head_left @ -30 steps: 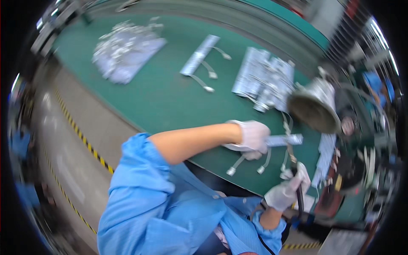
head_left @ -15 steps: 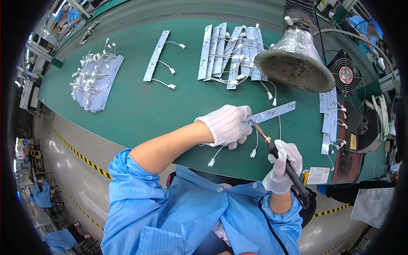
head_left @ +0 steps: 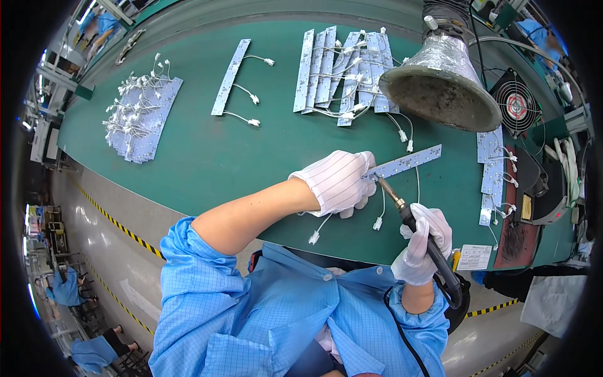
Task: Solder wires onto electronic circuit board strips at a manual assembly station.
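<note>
In a striped white glove, my left hand (head_left: 337, 183) grips the left end of a narrow LED circuit board strip (head_left: 408, 164), its fingers curled round that end. White wires with small connectors hang from the strip over the green mat. My right hand (head_left: 424, 244), gloved in white too, is wrapped round the black handle of a soldering iron (head_left: 402, 210). The iron points up and to the left, and its tip meets the strip close to my left fingers. Those fingers partly hide the strip's left end.
A funnel-shaped fume hood (head_left: 440, 85) hangs at the far right, near a round fan (head_left: 516, 107). Wired strips lie in a heap (head_left: 146, 119), singly (head_left: 230, 78), in a row (head_left: 317, 69), and beside the soldering station (head_left: 546, 188). A paper label (head_left: 475, 257) lies at the near edge.
The whole view has shifted slightly. Both hands keep their grips, and the iron's tip stays at the strip's left part.
</note>
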`<state>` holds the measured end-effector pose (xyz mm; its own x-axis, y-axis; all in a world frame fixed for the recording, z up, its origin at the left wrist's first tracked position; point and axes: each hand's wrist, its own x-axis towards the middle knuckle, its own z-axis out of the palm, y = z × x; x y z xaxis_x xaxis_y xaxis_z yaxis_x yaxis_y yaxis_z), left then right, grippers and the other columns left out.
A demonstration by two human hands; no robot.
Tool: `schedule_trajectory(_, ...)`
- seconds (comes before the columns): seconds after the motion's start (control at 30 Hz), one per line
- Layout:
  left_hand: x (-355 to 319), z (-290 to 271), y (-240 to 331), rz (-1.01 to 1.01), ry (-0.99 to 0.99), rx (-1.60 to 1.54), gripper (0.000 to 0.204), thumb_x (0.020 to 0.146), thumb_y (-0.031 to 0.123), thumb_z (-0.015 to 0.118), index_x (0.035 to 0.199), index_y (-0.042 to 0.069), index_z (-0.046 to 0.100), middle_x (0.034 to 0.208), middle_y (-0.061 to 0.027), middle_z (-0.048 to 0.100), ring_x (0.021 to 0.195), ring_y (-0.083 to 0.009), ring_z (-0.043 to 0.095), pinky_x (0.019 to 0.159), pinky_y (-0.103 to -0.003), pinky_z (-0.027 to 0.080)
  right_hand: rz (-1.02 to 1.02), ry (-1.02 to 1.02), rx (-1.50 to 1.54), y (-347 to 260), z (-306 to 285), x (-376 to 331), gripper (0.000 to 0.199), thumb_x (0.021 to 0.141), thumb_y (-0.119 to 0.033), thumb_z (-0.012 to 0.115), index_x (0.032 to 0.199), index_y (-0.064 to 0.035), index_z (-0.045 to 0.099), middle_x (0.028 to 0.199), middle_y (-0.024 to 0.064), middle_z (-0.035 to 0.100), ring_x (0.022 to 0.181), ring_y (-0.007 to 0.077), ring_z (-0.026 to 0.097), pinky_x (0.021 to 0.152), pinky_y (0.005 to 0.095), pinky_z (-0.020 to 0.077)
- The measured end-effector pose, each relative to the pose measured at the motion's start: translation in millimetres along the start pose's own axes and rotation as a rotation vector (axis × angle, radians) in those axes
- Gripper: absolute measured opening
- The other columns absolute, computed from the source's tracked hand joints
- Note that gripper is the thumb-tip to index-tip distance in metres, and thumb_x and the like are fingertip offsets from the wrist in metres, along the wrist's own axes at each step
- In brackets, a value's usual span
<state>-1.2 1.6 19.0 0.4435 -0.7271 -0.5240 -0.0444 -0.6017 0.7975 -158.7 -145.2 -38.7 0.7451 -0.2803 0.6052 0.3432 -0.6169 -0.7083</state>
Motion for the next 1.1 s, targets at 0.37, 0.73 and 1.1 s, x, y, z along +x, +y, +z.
schedule_trajectory(0.37,3.6,-3.7,-1.2,-0.029,-0.043,0.011,0.024,0.088,0.012,0.055,0.104,-0.005,0.052,0.069,-0.0072,0.063,0.050,-0.0141,0.060,0.046,-0.028,0.048,0.009,0.007,-0.064,-1.2,-7.9,-7.4,0.020,0.084,-0.010,0.051,0.100,0.0013,0.055,0.085,0.0141,0.059,0.068,0.0247,0.055,0.064,0.0350,0.0461)
schedule_trajectory(0.73,3.3,-3.4,-2.0,-0.045,-0.047,0.015,0.023,0.088,0.012,0.055,0.104,-0.004,0.052,0.070,-0.0067,0.063,0.051,-0.0137,0.060,0.047,-0.028,0.047,0.039,-0.003,-0.014,-2.7,-3.8,-4.5,0.020,0.085,-0.009,0.049,0.097,0.0059,0.055,0.083,0.0152,0.061,0.069,0.0216,0.056,0.064,0.0317,0.0467)
schedule_trajectory(1.1,3.7,-2.3,-5.7,-0.015,-0.016,-0.037,0.014,0.086,0.010,0.053,0.092,-0.002,0.052,0.065,-0.0071,0.060,0.048,-0.0159,0.060,0.043,-0.028,0.046,0.025,0.003,-0.001,-3.9,-1.4,-1.1,0.017,0.083,-0.008,0.051,0.095,0.0040,0.055,0.080,0.0136,0.059,0.067,0.0199,0.054,0.062,0.0299,0.0458)
